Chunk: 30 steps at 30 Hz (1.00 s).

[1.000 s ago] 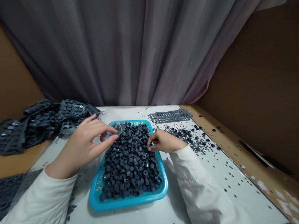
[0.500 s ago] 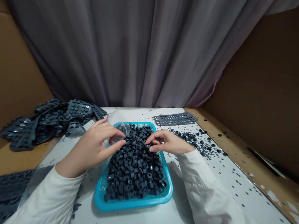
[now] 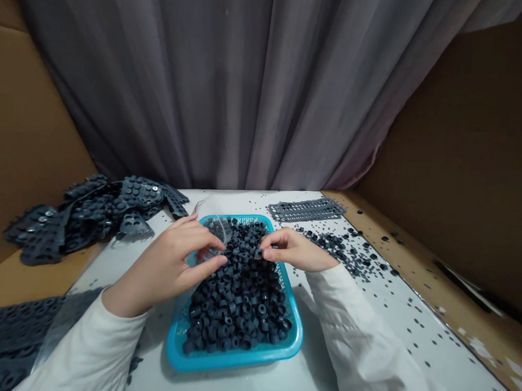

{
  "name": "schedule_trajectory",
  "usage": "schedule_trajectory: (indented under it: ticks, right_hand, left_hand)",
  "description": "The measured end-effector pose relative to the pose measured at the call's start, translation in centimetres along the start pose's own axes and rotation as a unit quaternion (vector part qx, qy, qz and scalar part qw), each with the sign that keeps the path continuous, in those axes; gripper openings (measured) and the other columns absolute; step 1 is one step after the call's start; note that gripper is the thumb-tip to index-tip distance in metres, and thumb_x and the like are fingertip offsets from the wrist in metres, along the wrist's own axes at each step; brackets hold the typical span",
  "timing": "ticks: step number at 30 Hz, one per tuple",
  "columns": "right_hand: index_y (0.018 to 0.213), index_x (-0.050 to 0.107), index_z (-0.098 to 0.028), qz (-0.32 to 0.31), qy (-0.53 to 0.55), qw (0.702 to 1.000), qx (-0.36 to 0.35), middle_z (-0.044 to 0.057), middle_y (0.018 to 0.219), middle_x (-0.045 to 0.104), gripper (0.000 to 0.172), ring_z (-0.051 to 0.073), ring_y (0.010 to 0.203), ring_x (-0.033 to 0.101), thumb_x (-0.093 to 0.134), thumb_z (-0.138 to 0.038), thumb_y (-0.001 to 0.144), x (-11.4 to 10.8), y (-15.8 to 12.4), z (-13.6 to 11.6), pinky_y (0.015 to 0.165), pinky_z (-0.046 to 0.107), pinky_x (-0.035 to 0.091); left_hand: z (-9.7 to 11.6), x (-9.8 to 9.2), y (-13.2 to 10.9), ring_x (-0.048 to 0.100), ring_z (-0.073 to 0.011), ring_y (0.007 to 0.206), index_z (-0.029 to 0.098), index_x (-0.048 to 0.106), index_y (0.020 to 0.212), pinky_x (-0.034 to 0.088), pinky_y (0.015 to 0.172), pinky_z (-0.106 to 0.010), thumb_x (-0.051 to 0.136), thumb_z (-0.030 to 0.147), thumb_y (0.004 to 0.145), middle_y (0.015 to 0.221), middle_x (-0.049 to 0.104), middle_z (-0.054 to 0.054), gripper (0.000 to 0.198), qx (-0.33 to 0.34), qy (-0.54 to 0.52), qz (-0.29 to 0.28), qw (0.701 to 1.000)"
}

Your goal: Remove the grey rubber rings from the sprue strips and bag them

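A blue basket [image 3: 233, 361] full of small black rubber rings [image 3: 237, 311] sits in front of me. My left hand [image 3: 181, 258] is over its left side, thumb and forefinger apart. A clear plastic bag [image 3: 217, 231] with a reddish edge hangs from that hand, its curled fingers on the film; their exact grip is partly hidden. Over the basket's right side, the thumb and fingertips of my right hand [image 3: 291, 249] pinch one black rubber ring [image 3: 258, 253].
Moulded black rubber sheets [image 3: 89, 213] lie heaped at the back left, with more sheets [image 3: 13, 328] at the near left. A perforated rubber strip [image 3: 306, 209] lies behind the basket. Black scraps [image 3: 350, 250] litter the white table [image 3: 394, 319] on the right. A grey curtain [image 3: 231, 89] hangs behind.
My right thumb and fingertips have closed on a ring and lifted slightly. My left hand has shifted a little to the right with the bag, which now shows more over the basket.
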State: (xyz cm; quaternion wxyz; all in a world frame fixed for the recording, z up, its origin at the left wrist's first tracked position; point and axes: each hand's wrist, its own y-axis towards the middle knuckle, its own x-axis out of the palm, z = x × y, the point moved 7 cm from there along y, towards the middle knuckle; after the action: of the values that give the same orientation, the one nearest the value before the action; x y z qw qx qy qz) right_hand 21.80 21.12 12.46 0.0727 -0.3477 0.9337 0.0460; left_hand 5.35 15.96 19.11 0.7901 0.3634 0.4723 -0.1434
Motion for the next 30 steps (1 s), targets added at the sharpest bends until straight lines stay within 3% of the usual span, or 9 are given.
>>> schedule_trajectory:
  ticks: [9,12,14,15,18,20,22,27,30]
  right_hand:
    - [0.070,0.066,-0.014,-0.020,-0.008,0.999,-0.033,0.001,0.067,0.065,0.036,0.012,0.063,0.056,0.067,-0.050,0.068,0.7,-0.1,-1.0,0.063,0.026,0.045]
    - [0.074,0.064,-0.015,0.107,-0.090,0.986,-0.093,0.001,0.068,0.061,0.029,0.013,0.065,0.054,0.059,-0.044,0.078,0.9,-0.3,-3.0,0.065,0.027,0.044]
    - [0.082,0.064,-0.016,0.191,-0.197,0.950,-0.148,0.003,0.075,0.061,0.022,0.016,0.074,0.054,0.054,-0.035,0.084,1.9,-0.7,-4.7,0.074,0.032,0.043]
    - [0.088,0.064,-0.017,0.178,-0.257,0.935,-0.170,0.005,0.082,0.062,0.018,0.019,0.083,0.053,0.054,-0.032,0.084,3.3,-0.7,-5.3,0.080,0.036,0.042]
    - [0.105,0.061,-0.018,0.039,-0.343,0.911,-0.227,0.010,0.111,0.059,0.026,0.024,0.110,0.045,0.058,-0.027,0.081,7.6,-0.4,-5.6,0.096,0.043,0.035]
    - [0.116,0.056,-0.018,0.003,-0.317,0.915,-0.251,0.011,0.125,0.053,0.034,0.022,0.120,0.041,0.056,-0.025,0.083,8.0,-0.5,-5.6,0.100,0.041,0.033]
    - [0.120,0.053,-0.019,0.046,-0.278,0.925,-0.254,0.010,0.127,0.053,0.034,0.019,0.120,0.044,0.051,-0.022,0.086,6.1,-0.7,-5.7,0.101,0.039,0.034]
    - [0.104,0.063,-0.021,0.255,-0.258,0.916,-0.169,0.007,0.110,0.064,0.022,0.020,0.104,0.056,0.052,-0.025,0.086,-1.9,-2.1,-5.3,0.093,0.040,0.041]
    - [0.099,0.065,-0.018,0.285,-0.268,0.916,-0.086,0.008,0.103,0.067,0.022,0.022,0.094,0.060,0.052,-0.028,0.084,-4.4,-2.4,-4.2,0.081,0.038,0.047]
  left_hand:
    - [3.0,0.6,-0.4,0.057,-0.0119,0.069,0.025,0.065,0.081,0.028,0.105,-0.039,0.057,0.031,0.081,0.067,0.059,0.004,0.009,0.039,-0.044,-0.066,0.996]
    - [4.3,1.0,-0.7,0.056,-0.0114,0.070,0.026,0.065,0.080,0.024,0.107,-0.038,0.058,0.032,0.081,0.067,0.059,0.005,0.009,0.047,-0.054,-0.081,0.994]
    - [5.2,1.2,-0.9,0.056,-0.0125,0.073,0.026,0.065,0.080,0.024,0.107,-0.038,0.058,0.033,0.081,0.068,0.060,0.004,0.009,0.064,-0.054,-0.079,0.993]
    - [5.6,1.3,-0.9,0.055,-0.0134,0.075,0.026,0.065,0.080,0.025,0.105,-0.038,0.058,0.033,0.081,0.070,0.061,0.004,0.010,0.074,-0.051,-0.073,0.993]
    - [6.0,1.1,-0.8,0.053,-0.0153,0.079,0.026,0.064,0.081,0.030,0.098,-0.037,0.058,0.030,0.082,0.075,0.064,0.003,0.008,0.094,-0.046,-0.051,0.993]
    - [5.8,0.7,-0.7,0.052,-0.0149,0.077,0.025,0.064,0.080,0.033,0.092,-0.035,0.057,0.027,0.083,0.072,0.064,0.003,0.008,0.099,-0.040,-0.041,0.993]
    - [4.9,0.0,-0.5,0.050,-0.0144,0.072,0.024,0.064,0.078,0.035,0.084,-0.033,0.055,0.025,0.084,0.066,0.061,0.003,0.011,0.088,-0.025,-0.028,0.995]
    - [0.9,-3.3,-0.9,0.045,-0.0142,0.063,0.020,0.062,0.072,0.034,0.070,-0.031,0.053,0.029,0.084,0.058,0.053,0.002,0.017,0.010,0.033,0.061,0.998]
    - [-0.7,-4.6,-1.5,0.045,-0.0146,0.061,0.021,0.062,0.072,0.034,0.069,-0.030,0.057,0.037,0.079,0.056,0.049,0.003,0.019,-0.026,0.084,0.067,0.994]
